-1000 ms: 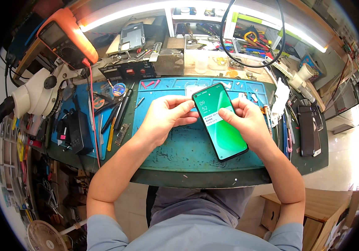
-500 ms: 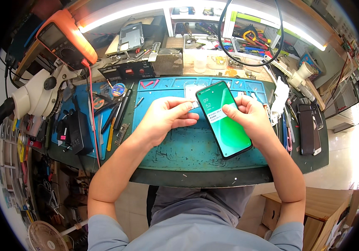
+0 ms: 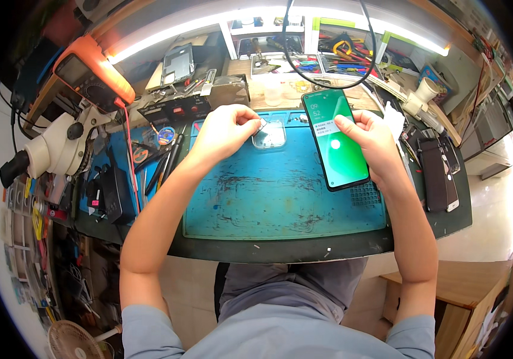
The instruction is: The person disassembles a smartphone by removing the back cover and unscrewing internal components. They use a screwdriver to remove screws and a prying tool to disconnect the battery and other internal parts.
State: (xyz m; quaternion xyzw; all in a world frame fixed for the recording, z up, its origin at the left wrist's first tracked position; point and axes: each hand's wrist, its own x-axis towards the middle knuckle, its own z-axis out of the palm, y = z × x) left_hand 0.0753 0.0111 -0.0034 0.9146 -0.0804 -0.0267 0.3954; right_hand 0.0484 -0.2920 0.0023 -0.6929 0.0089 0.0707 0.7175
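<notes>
Our right hand has its grip closed around the smartphone, lit green screen facing up at us and tilted off the blue work mat, thumb resting on the glass so the display stays readable and within reach. Our left hand pinches a small pale piece between thumb and fingertips, right above the clear shallow tray at the far edge of the mat, which looks a handy spot for loose parts. On the table's right side two dark phones lie parked out of the way; the microscope waits to the left.
</notes>
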